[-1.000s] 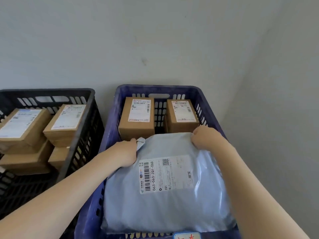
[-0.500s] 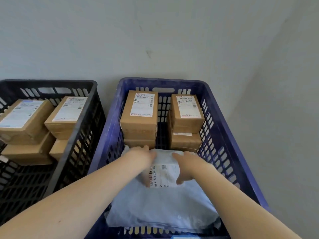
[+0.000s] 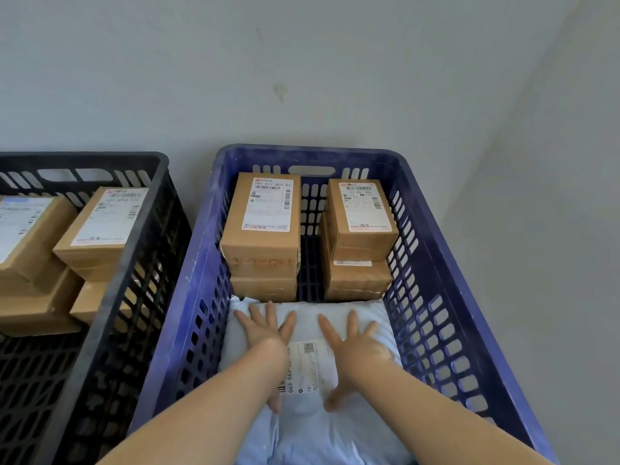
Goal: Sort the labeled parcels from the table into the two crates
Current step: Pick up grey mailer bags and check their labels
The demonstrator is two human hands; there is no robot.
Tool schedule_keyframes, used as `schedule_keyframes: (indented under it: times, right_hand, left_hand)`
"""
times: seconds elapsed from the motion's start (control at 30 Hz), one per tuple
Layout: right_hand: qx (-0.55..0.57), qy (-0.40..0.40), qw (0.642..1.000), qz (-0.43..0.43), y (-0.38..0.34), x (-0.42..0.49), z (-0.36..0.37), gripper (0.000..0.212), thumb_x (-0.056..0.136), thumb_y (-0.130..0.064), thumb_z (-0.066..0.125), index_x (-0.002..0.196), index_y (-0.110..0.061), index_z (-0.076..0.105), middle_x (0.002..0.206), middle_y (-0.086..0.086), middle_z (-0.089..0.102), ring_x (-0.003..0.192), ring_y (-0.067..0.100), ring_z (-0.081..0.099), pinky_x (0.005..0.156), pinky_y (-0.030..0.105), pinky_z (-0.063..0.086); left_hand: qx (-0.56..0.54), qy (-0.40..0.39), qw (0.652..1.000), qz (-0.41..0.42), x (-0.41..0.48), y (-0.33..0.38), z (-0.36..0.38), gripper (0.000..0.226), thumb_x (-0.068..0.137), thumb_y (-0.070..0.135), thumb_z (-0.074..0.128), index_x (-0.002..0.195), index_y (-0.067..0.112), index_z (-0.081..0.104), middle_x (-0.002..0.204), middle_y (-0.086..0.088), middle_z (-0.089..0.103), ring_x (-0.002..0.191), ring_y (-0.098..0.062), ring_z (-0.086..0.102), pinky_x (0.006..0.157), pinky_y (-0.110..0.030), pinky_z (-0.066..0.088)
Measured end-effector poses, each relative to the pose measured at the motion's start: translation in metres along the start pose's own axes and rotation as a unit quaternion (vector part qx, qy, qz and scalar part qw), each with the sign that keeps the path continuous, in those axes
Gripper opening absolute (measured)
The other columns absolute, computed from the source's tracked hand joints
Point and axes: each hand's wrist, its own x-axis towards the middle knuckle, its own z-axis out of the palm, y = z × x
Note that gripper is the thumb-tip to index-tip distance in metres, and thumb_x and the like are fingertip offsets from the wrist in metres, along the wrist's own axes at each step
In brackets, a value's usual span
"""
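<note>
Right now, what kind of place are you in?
Probably a parcel sorting room. A blue crate and a black crate hold labeled cardboard boxes, and both hands press a grey mailer bag flat.

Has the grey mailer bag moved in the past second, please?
Yes. The grey mailer bag has sunk from rim height to the blue crate floor, below the box stacks.

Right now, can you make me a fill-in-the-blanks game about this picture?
1. The soft parcel lies in the ____ crate.
2. The left hand and right hand press it with ____ palms.
3. The other crate is ____.
4. Behind the soft parcel stand ____ stacks of cardboard boxes.

Missing words: blue; flat; black; two
</note>
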Motion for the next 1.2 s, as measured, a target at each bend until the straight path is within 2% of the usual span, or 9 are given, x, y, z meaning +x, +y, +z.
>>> schedule_keyframes:
  times: [0.17,0.4,0.67,1.2]
  right_hand:
    - [-0.004,-0.019,1.000,0.001,-0.002,0.009,0.000,0.133,0.073,-0.051,0.076,0.137,-0.038,-0.040,0.150,0.016,-0.038,0.139,0.052,-0.019,0.100,0.065,0.038]
    - [-0.011,-0.037,0.999,0.010,-0.007,0.021,0.002,0.135,0.073,-0.050,0.077,0.134,-0.036,-0.043,0.147,0.018,-0.042,0.137,0.054,-0.020,0.100,0.065,0.039]
    - [-0.009,-0.034,0.999,0.000,-0.007,0.025,0.004,0.135,0.073,-0.049,0.077,0.135,-0.035,-0.042,0.147,0.019,-0.041,0.138,0.053,-0.021,0.102,0.063,0.038]
    - [-0.006,-0.002,1.000,-0.027,0.000,0.032,0.012,0.136,0.072,-0.051,0.077,0.137,-0.033,-0.041,0.149,0.021,-0.036,0.139,0.054,-0.016,0.109,0.056,0.034]
  left_hand:
    - [0.009,-0.006,0.999,0.032,0.007,-0.003,0.004,0.150,0.059,0.065,0.078,0.136,0.020,-0.043,0.147,-0.021,-0.038,0.137,-0.052,-0.021,0.105,-0.072,0.012]
    - [-0.039,-0.006,0.999,0.034,0.016,-0.004,0.004,0.136,0.072,0.040,0.080,0.141,0.022,-0.036,0.151,-0.019,-0.032,0.139,-0.049,-0.018,0.106,-0.070,0.013]
    - [-0.021,-0.015,0.999,0.036,0.023,-0.002,0.009,0.145,0.065,0.050,0.082,0.138,0.021,-0.040,0.150,-0.020,-0.035,0.138,-0.051,-0.021,0.105,-0.071,0.015]
    - [-0.061,-0.021,0.996,0.060,0.018,-0.005,0.007,0.150,0.059,0.052,0.084,0.136,0.021,-0.041,0.150,-0.017,-0.036,0.140,-0.048,-0.018,0.107,-0.070,0.016]
